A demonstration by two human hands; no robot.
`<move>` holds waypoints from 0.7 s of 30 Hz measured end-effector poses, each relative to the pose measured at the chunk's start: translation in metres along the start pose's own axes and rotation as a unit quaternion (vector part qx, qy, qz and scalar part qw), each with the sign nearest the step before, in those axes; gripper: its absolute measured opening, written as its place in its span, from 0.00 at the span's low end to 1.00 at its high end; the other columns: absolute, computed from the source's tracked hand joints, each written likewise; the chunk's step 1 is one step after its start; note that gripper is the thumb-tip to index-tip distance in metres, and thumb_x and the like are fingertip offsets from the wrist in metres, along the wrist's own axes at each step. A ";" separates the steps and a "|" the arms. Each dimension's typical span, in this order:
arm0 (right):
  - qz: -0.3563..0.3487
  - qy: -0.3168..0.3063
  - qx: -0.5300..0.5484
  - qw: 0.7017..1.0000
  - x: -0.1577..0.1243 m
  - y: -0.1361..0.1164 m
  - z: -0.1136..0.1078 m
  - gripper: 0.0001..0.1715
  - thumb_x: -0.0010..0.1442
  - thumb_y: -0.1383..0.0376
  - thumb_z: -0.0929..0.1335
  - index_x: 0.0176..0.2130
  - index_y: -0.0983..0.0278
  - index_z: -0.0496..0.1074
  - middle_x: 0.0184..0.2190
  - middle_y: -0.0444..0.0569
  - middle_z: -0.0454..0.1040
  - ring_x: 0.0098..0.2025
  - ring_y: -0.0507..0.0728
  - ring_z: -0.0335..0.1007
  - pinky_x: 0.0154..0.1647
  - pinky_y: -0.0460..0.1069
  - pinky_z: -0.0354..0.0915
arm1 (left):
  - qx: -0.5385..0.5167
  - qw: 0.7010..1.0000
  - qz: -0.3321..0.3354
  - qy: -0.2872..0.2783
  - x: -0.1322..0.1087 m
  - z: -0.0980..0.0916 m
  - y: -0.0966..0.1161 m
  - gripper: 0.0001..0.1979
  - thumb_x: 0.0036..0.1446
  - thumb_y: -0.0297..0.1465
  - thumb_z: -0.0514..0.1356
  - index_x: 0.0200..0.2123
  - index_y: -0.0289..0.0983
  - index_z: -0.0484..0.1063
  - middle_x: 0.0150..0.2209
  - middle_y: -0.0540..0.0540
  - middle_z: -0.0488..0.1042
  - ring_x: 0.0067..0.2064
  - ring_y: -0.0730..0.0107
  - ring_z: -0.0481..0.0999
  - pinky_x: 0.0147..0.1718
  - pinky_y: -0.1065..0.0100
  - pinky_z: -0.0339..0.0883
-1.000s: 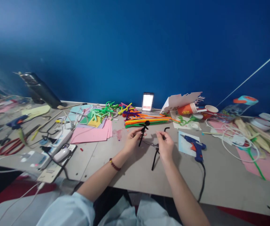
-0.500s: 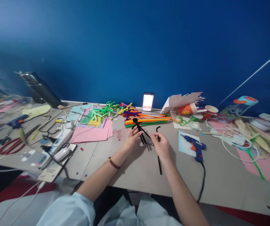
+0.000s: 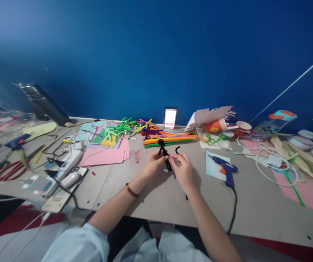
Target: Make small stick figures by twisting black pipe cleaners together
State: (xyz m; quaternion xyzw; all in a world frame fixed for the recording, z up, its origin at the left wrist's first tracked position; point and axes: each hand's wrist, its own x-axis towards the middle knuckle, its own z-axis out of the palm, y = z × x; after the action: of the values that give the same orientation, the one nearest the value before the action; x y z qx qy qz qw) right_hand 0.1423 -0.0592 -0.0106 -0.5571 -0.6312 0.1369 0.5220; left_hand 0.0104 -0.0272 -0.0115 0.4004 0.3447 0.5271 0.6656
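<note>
I see a grey surface (image 3: pixel 254 203) running across the lower half of the frame under a deep blue wall (image 3: pixel 156 54). Pink paper sheets (image 3: pixel 104 155) lie left of centre, and a bundle of coloured pipe cleaners (image 3: pixel 169 140) lies at centre, just beyond the hands. A blue glue gun (image 3: pixel 225 170) rests on a light card at centre right, its black cord trailing off the near edge. A dark bottle (image 3: pixel 45 103) leans in the upper left part of the surface.

At the middle of the frame I hold a black pipe-cleaner figure (image 3: pixel 164 151) just above the surface: a small round pom-pom head on top, thin fuzzy black limbs slanting down to the right, and 2 leg ends together at the bottom. A separate black pipe cleaner (image 3: pixel 177 149) with a hooked top rises beside it, and its lower end shows below my right wrist.

My left hand (image 3: pixel 153 163) comes in from lower left, a beaded bracelet on the wrist, fingers curled and pinching the figure's body. My right hand (image 3: pixel 183 171) comes in from lower right, back toward the camera, fingertips pinched on the hooked piece and meeting the figure's legs. The 2 hands are nearly touching.
</note>
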 end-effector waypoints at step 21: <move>0.286 0.146 0.268 0.908 0.016 0.015 -0.012 0.18 0.50 0.51 0.68 0.38 0.59 0.69 0.15 0.35 0.55 0.15 0.49 0.47 0.15 0.45 0.46 | -0.099 0.993 -0.058 -0.019 0.003 -0.004 0.010 0.05 0.41 0.26 0.55 0.27 0.37 0.65 0.23 0.49 0.66 0.27 0.71 0.69 0.33 0.65 0.66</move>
State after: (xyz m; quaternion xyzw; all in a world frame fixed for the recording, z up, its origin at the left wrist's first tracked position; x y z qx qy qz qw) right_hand 0.1632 -0.0454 -0.0093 -0.5665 -0.3008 0.3615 0.6767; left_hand 0.0031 -0.0225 -0.0047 0.3216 0.3009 0.5113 0.7380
